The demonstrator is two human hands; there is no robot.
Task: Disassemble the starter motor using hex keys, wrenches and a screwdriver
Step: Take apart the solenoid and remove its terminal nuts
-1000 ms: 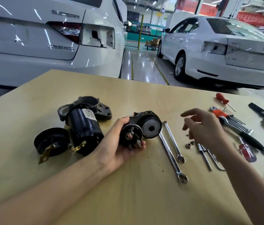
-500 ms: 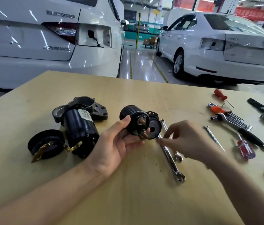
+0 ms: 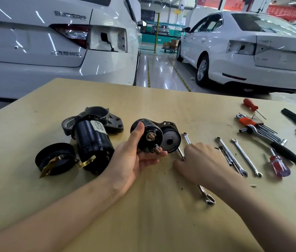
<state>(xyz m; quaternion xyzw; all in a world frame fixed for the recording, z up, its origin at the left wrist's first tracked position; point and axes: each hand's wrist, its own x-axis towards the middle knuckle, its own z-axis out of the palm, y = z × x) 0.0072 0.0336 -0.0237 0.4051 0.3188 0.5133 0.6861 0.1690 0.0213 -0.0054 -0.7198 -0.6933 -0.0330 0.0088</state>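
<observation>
Nearest the camera, a long wrench (image 3: 204,194) lies on the tan table (image 3: 143,224), its ring end showing and its shaft running up under the right hand (image 3: 200,160), whose fingers curl down onto that shaft, closing on it against the tabletop. Just left, the left hand (image 3: 134,160) cradles the black solenoid unit (image 3: 150,137), thumb up one side and fingers curled under, terminal studs facing the camera; a round end piece with a grey face (image 3: 170,140) sits right against it. Further left on the table, a black cap with brass tabs (image 3: 55,159) lies beside the main starter motor body (image 3: 91,140), which lies on its side with its grey nose housing (image 3: 96,113) pointing away. Off right, more wrenches (image 3: 234,157), a clear-handled screwdriver (image 3: 279,167), a ratchet (image 3: 272,142) and a hex key set (image 3: 250,121). Beyond the table stand two white cars (image 3: 52,51).
</observation>
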